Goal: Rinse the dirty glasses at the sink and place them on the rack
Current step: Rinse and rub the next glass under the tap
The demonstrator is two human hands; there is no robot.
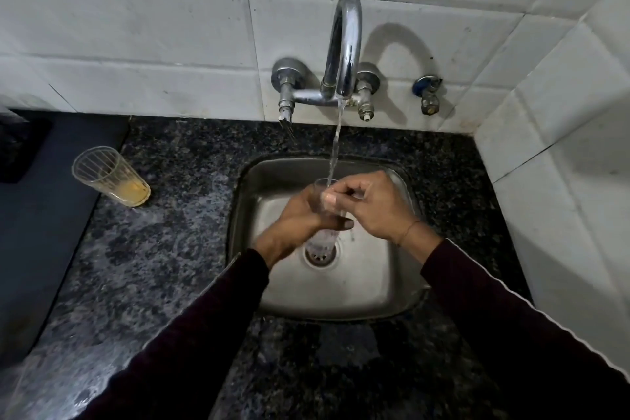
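Rinsing step: left hand clamps the clear ribbed glass under the stream, right hand pinching its rim; racking likely follows.

sink: both hands and a glass fill its middle.
tap: overhangs at 12 o'clock.
counter: open at 8 o'clock; dirty glass at 10.

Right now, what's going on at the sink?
A person is rinsing a clear glass over the steel sink, under water running from the tap. The left hand grips the glass around its body, while the right hand works at its rim. A second glass, with yellowish residue at the bottom, stands unrinsed on the dark counter to the left. No rack shows in this view.
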